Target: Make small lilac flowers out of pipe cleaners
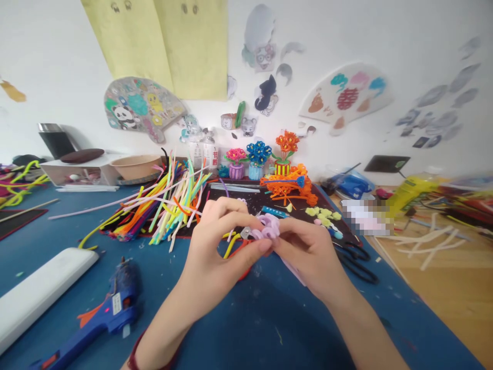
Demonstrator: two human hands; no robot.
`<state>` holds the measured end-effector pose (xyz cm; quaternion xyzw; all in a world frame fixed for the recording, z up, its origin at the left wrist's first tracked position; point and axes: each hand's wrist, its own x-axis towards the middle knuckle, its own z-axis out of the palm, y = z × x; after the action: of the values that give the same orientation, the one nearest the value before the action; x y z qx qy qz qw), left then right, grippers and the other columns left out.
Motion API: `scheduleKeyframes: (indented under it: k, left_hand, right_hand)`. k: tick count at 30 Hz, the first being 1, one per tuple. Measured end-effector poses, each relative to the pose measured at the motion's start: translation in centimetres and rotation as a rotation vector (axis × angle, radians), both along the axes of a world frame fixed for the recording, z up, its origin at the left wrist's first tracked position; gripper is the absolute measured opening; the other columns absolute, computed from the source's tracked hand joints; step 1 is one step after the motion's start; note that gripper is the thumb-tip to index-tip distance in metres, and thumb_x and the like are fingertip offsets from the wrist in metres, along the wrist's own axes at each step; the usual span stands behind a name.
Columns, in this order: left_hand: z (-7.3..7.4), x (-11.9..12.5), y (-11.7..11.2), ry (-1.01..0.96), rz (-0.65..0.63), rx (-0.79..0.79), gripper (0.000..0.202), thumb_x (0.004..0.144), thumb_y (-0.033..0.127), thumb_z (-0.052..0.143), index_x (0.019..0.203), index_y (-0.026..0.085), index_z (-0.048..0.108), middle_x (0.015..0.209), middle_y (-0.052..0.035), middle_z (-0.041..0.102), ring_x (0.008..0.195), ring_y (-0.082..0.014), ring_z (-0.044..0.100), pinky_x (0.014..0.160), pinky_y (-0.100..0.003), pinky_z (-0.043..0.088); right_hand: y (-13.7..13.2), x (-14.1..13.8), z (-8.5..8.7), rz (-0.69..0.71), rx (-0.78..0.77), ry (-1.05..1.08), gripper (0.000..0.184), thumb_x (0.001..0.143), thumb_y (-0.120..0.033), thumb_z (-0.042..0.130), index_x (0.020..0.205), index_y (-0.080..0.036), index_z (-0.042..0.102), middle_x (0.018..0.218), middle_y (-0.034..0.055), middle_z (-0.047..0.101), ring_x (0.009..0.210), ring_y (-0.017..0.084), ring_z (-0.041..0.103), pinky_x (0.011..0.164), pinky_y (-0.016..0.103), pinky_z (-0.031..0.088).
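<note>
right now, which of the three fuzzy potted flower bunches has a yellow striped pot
The rightmost, orange-flowered bunch; the pink-flowered bunch has a purple pot, the blue-flowered bunch a light blue pot.

Lilac fuzzy piece (271, 226) partly covered by fingers (252, 255) of left hand (211, 246) and right hand (313, 252); joining of its coils cannot be made out. Black loops (360, 275) partly hidden behind right hand. White casing (46, 293) cut off by left edge, glue gun (110, 313) by bottom edge, yellow sheets (198, 56) by top edge. Glue gun's label (116, 303) too small to be read. Wall stickers (435, 123) at right blurred; item (365, 218) below masked by pixel blocks.
</note>
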<state>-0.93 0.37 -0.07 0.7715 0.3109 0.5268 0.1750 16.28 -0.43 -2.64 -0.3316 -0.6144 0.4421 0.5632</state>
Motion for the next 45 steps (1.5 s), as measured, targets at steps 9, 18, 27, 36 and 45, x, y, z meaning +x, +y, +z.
scheduleKeyframes:
  k: [9,18,27,36,45]
  left_hand:
    - [-0.25,-0.14,0.19,-0.127,-0.107,-0.152,0.016,0.074,0.032,0.079,0.071,0.020,0.069,0.083,-0.0038,0.061,0.083,-0.0190,0.056,0.075,-0.033,0.044]
    - [-0.13,0.09,0.24,-0.056,-0.042,-0.123,0.022,0.074,0.038,0.078,0.068,0.020,0.069,0.082,-0.0043,0.061,0.082,-0.0193,0.055,0.074,-0.034,0.043]
    - [-0.05,-0.17,0.55,-0.022,-0.054,-0.145,0.019,0.075,0.037,0.078,0.073,0.020,0.070,0.087,-0.0048,0.063,0.088,-0.0206,0.057,0.079,-0.034,0.044]
    - [-0.02,-0.27,0.35,0.020,-0.082,-0.071,0.004,0.080,0.021,0.073,0.081,0.018,0.070,0.090,-0.0040,0.064,0.088,-0.0183,0.057,0.082,-0.032,0.042]
    - [0.11,-0.29,-0.01,0.064,-0.083,0.003,0.002,0.084,0.019,0.069,0.082,0.019,0.069,0.091,-0.0024,0.063,0.088,-0.0156,0.056,0.081,-0.030,0.041]
  right_hand:
    - [0.00,0.55,-0.04,0.114,-0.035,0.006,0.013,0.083,-0.033,0.072,0.085,-0.020,0.075,0.076,0.0023,0.071,0.070,0.015,0.067,0.067,0.027,0.057]
    - [0.29,0.39,-0.46,0.101,-0.013,-0.048,0.016,0.084,-0.035,0.071,0.082,-0.019,0.073,0.076,0.0022,0.070,0.070,0.014,0.065,0.066,0.025,0.054]
    - [0.65,0.11,-0.43,0.129,-0.069,0.087,0.009,0.081,-0.029,0.075,0.080,-0.020,0.074,0.071,0.0004,0.070,0.063,0.012,0.065,0.062,0.024,0.056]
    - [0.76,0.19,-0.60,0.170,-0.115,0.180,0.010,0.079,-0.028,0.076,0.078,-0.019,0.073,0.066,0.0001,0.067,0.059,0.013,0.065,0.062,0.026,0.058]
    - [0.60,0.16,-0.69,0.175,-0.064,0.166,0.006,0.081,-0.026,0.074,0.080,-0.020,0.074,0.069,0.0004,0.067,0.063,0.013,0.065,0.065,0.028,0.058]
